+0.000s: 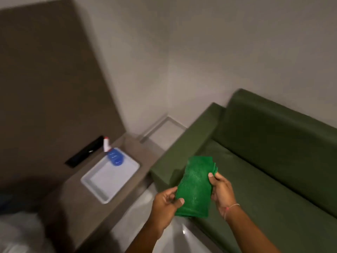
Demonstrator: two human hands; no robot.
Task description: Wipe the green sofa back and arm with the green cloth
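**Ready the cloth before the first stroke**

Both hands pinch the folded cloth [196, 187] in the air over the sofa [264, 161] seat: left hand [166, 203] at its near edge, right hand [221, 191] at its side. Best keep it folded flat, shift to one palm, then start along the back [273, 125]

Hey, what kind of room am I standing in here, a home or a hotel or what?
Probably a hotel room or small guest lounge, though that is a guess. A built-in green sofa fills the corner, a side counter carries a white tray with a blue spray bottle, and a padded wall panel rises behind.
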